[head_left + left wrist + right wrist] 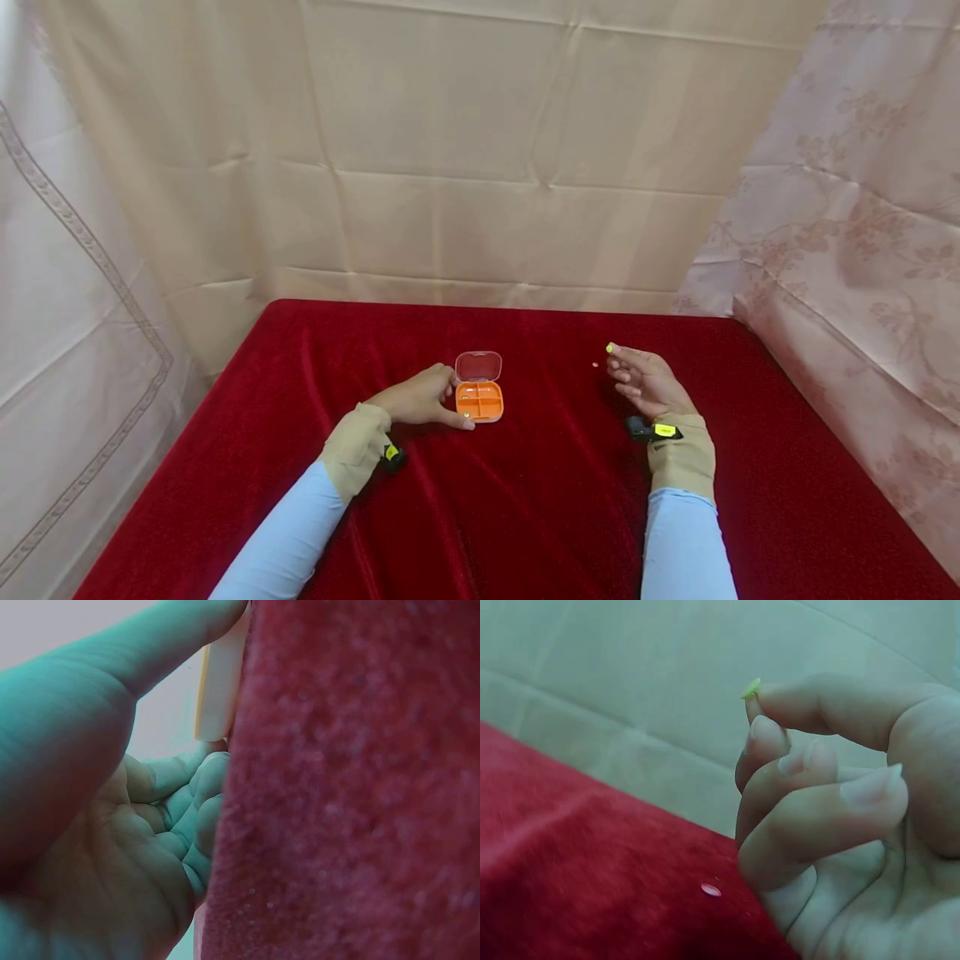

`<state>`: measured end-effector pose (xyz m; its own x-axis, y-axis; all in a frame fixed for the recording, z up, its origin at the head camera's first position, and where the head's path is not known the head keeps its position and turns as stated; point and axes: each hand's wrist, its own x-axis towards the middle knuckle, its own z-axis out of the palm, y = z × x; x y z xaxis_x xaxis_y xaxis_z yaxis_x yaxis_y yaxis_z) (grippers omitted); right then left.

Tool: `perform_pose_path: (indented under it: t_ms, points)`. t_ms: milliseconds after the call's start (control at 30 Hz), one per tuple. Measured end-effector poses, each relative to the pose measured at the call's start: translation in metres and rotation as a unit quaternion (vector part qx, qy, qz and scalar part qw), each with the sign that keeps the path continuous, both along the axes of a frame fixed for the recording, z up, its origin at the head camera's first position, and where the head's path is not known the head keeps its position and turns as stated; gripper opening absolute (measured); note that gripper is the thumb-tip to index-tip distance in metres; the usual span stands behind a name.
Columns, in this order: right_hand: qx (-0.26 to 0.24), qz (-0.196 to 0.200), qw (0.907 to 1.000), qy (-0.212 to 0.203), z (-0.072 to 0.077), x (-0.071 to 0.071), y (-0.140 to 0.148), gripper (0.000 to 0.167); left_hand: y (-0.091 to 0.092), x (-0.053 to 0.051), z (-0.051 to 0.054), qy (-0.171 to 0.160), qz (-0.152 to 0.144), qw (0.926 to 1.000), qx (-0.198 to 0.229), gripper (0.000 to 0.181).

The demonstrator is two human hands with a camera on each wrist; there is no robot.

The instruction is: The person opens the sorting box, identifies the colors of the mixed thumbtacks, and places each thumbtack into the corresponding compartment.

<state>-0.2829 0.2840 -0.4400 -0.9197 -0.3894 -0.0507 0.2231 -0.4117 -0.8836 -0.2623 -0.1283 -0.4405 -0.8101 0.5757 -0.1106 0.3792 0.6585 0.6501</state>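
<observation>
Head view: half-open left hand (422,397) grips a pillbox (491,407), two pills (467,415) already inside; loosely curled right hand (651,382) pinches a yellow pill (610,348); pink pill (596,364) lies outside, toward the table's (547,500) far-right corner.

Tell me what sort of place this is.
It looks like a makeshift curtained booth, perhaps set up for filming, though that is a guess: a plain beige drape hangs behind a red-covered table, and a floral drape hangs along the right side.
</observation>
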Motion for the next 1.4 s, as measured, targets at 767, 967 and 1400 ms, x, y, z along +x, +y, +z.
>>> perform_pose_path:
  t_ms: [767,967,1400]
  points:
    - [0.468,-0.132,0.8650,0.125,0.021,0.000,-0.011,0.039,0.000,-0.001,0.001,0.004,0.003,1.0000,-0.006,0.070]
    - [0.539,-0.117,0.8192,0.157,0.019,0.001,-0.012,0.033,0.000,-0.002,-0.003,0.007,0.004,0.9999,-0.008,0.069]
    - [0.550,-0.098,0.8116,0.171,0.020,0.001,-0.016,0.031,-0.001,-0.003,-0.006,0.010,0.001,0.9999,-0.004,0.068]
